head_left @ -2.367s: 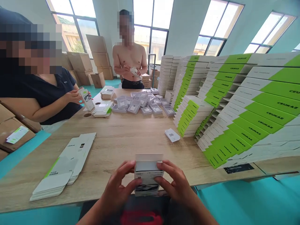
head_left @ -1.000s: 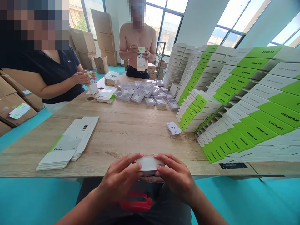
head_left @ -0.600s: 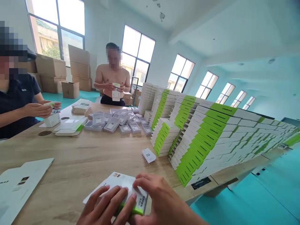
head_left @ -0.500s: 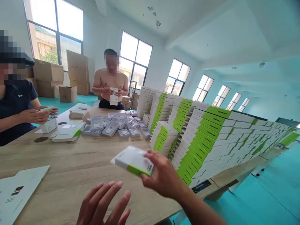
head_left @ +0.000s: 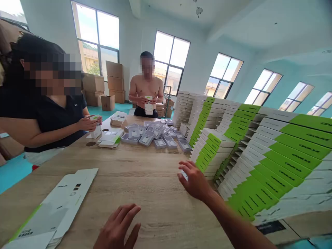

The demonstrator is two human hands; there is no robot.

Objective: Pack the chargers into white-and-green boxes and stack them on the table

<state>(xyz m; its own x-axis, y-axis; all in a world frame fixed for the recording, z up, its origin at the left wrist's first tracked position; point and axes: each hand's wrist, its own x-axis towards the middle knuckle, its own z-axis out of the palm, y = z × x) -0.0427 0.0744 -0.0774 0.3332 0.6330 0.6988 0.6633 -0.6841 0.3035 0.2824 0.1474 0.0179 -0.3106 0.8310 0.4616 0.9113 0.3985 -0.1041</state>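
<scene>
My right hand (head_left: 194, 181) is curled over a small white box (head_left: 184, 175) at the front of the short box stack (head_left: 214, 152). Only a sliver of the box shows past my fingers; the hand hides the remainder. Over the near part of the wooden table (head_left: 145, 183), my left hand (head_left: 118, 226) holds nothing, its fingers stretched and the thumb apart. To its left lie flat unfolded white cartons (head_left: 62, 204) with green edges.
Tall stacks of white-and-green boxes (head_left: 280, 162) line the right side. Grey plastic trays (head_left: 155, 135) are heaped mid-table. A co-worker in a dark shirt (head_left: 59, 121) and a shirtless co-worker (head_left: 146, 86) each handle a box. More flat cartons (head_left: 110, 138) lie near them.
My right hand has carried the small box from over the table to the short stack, turning it mostly out of sight. The view has swung left, showing more of the left co-worker and flat cartons.
</scene>
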